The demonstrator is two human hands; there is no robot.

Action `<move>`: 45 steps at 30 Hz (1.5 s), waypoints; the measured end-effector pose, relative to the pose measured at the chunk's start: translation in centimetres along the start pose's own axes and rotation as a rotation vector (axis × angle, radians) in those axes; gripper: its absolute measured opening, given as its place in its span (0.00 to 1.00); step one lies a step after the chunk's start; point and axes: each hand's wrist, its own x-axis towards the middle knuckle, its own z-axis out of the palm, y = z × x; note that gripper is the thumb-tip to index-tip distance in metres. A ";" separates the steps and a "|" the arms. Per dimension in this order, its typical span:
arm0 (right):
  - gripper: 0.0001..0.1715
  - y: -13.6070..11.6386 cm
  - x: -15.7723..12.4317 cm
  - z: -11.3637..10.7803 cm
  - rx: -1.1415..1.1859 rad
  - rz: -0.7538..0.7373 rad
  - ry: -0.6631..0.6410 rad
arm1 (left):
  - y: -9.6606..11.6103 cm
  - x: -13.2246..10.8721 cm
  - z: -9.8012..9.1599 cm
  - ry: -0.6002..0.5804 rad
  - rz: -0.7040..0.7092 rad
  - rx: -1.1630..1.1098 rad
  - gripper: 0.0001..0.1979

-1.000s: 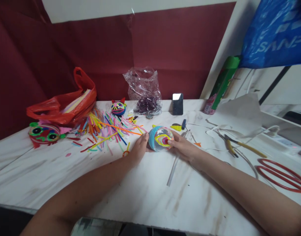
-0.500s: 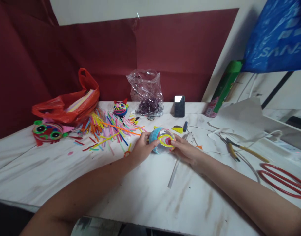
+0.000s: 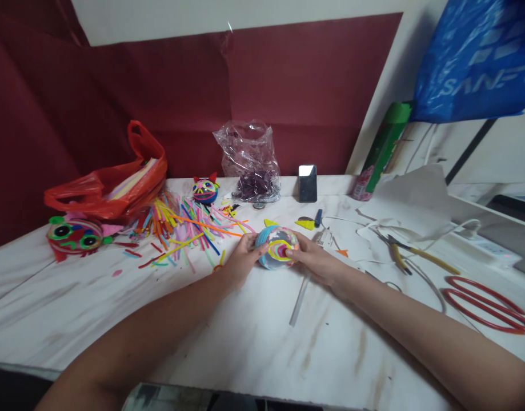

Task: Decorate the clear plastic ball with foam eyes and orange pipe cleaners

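Observation:
A round craft ball (image 3: 283, 235), partly wound with light blue fuzzy stems, is held between both hands above the marbled table. On its near side sits an eye-shaped patch (image 3: 278, 249) with yellow, white and pink rings and a red centre. My left hand (image 3: 241, 260) grips the ball's left side, its thumb resting by the yellow ring. From the right, my right hand (image 3: 316, 260) holds the ball, with the thumb pressing at the red centre. Below my right hand lies a narrow translucent strip (image 3: 299, 301). Yellow pointed pieces (image 3: 305, 224) lie just behind the ball.
Left are a pile of colourful fuzzy stems (image 3: 189, 225), a red plastic bag (image 3: 99, 188) and two decorated figures (image 3: 76, 235). A clear bag (image 3: 256, 165) and phone (image 3: 307, 185) stand behind. Right lie yellow-handled pliers (image 3: 431, 261), red-handled scissors (image 3: 485, 305), cords and a power strip (image 3: 489, 248).
The whole scene has shifted slightly left in view. Both hands keep their hold on the ball, with the right thumb still at the patch's red centre.

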 end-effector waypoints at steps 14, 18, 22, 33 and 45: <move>0.63 1.0 0.2 -0.1 -0.377 -0.114 0.163 | -0.8 1.5 -1.5 -0.090 0.005 -0.128 0.19; 0.59 0.3 -0.2 0.3 -0.465 -0.144 0.216 | -1.2 1.9 -1.7 -0.115 -0.025 -0.214 0.16; 0.58 -0.3 -0.4 0.8 -0.471 -0.184 0.235 | -1.0 2.1 -1.8 -0.151 -0.058 -0.290 0.15; 0.54 0.8 0.1 0.5 -0.459 -0.279 0.248 | -0.7 1.7 -1.4 -0.133 -0.083 -0.282 0.17; 0.55 0.8 0.1 0.5 -0.453 -0.238 0.228 | -0.7 1.8 -1.6 -0.148 -0.100 -0.268 0.16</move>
